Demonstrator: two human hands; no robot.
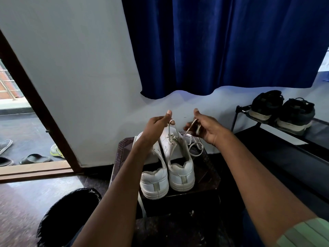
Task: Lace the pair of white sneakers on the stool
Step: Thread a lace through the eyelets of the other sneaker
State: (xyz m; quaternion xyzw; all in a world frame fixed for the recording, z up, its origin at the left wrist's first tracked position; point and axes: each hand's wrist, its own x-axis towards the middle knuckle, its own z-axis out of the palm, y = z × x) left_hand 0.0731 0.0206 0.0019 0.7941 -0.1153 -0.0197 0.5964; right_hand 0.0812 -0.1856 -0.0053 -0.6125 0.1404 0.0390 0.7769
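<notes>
Side by side, 2 sneakers (167, 168) point away, heels near; each hand (156, 127) (206, 129) pinches lace (193, 150).

Open wall space above the sneakers (167, 168) at centre; shoe rack (277, 138) crowds right, black bin (71, 211) lower left.

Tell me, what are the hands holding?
Each hand, left and right, pinches one end of the white shoelace threaded in the right-side sneaker.
</notes>
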